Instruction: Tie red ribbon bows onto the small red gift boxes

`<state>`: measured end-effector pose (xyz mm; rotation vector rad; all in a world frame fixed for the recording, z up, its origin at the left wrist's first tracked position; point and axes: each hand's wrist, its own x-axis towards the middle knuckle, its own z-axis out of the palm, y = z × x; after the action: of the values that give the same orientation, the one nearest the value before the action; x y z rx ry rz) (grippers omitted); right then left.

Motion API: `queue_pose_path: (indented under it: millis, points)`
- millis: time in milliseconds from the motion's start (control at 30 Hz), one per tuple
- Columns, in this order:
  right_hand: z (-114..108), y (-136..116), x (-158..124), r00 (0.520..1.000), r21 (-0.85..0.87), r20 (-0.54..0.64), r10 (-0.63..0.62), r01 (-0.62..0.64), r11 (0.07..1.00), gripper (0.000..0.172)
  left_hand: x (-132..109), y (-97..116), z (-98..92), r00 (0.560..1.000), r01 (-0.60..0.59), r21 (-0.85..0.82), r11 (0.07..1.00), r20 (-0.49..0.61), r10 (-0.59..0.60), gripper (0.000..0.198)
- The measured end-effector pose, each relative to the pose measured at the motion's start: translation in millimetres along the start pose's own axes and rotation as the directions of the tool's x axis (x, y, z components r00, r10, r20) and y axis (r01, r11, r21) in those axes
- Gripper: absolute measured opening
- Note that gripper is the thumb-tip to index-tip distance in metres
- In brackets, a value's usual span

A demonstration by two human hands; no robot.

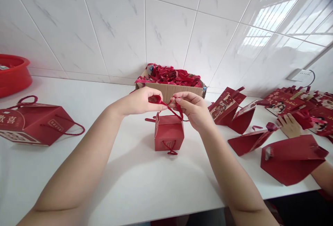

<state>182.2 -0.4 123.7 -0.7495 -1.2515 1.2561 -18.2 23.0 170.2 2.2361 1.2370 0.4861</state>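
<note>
A small red gift box point(169, 136) with a twisted cord handle stands upright on the white table, between my forearms. Above its top, a red ribbon point(178, 111) runs between my two hands. My left hand point(142, 102) pinches the ribbon, with a loop of it curling at the fingers. From the other side, my right hand point(191, 108) grips the ribbon between thumb and fingertips. The exact crossing of the ribbon at the fingertips is too small to make out.
Behind my hands, a cardboard box point(170, 88) full of red ribbons stands against the tiled wall. A larger red gift box point(52, 122) and a red basin point(14, 75) are at left. Several red boxes point(291, 160) and a co-worker's hand point(290, 126) occupy the right.
</note>
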Motion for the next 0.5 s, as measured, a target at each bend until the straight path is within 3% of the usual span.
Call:
queue_pose_path:
  millis: [167, 333, 500]
  points:
    - [-3.4, -0.7, 1.8, 1.000, -0.053, -0.008, 0.019, -0.020, 0.998, 0.021, 0.6, -3.7, -6.7, 0.996, 0.009, -0.034, 0.999, 0.086, -0.006, 0.027]
    - [-1.2, 1.5, 1.7, 1.000, -0.141, -0.014, 0.026, -0.028, 0.990, 0.024, 9.0, -17.2, -4.8, 0.997, 0.063, 0.014, 0.998, 0.054, -0.063, 0.030]
    - [1.3, 2.2, 0.3, 0.999, -0.308, -0.029, 0.040, -0.047, 0.950, 0.025, 11.7, -26.8, -8.5, 0.971, 0.053, 0.124, 0.991, 0.224, -0.080, 0.023]
